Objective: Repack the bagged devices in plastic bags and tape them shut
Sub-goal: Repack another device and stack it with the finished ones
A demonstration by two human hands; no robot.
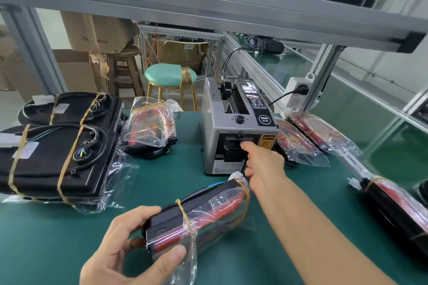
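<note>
Your single head view looks forward and down across the green bench [58,238] from its near edge, close above both hands, wide-angle.

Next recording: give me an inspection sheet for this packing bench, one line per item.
Surface: green bench mat, no spills visible.
Job's things: black-and-red device in a clear plastic bag with tan bands round it, lying at the centre; grey automatic tape dispenser behind it; more bagged red devices to the right and behind on the left; large black bagged units stacked at the left.
Clutter: nothing seen.
Grippers: left hand grips the near end of the bagged device; right hand reaches to the dispenser's outlet, fingertips hidden.
Cables: black cord plugged into white wall socket.
Surroundings: mint-cushioned stool, wooden stool, cardboard boxes, aluminium frame overhead.
</note>
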